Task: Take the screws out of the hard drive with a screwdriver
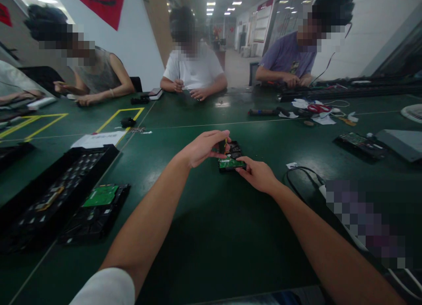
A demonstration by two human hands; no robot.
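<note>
The left hand (202, 147) is curled, fingertips pinched on a thin yellow tool (226, 143) that stands nearly upright over a small device (231, 161). The right hand (259, 174) comes from the near right, its fingers closed on the device's near right corner.

The device lies flat on the green table (204, 234), about mid-table and straight ahead of the person. It is a black block with a green circuit board on its near half and darker parts behind. Any print on it is too small to read.

To the left lie a long black tray (49, 195) and, touching it, a black unit with a green board (99, 196). A white sheet (99, 139) beyond them carries a line of print, unreadable. A red banner (103, 1) on the wall bears dark marks, also unreadable. A black cable (301, 175) loops just right of the right hand.
</note>
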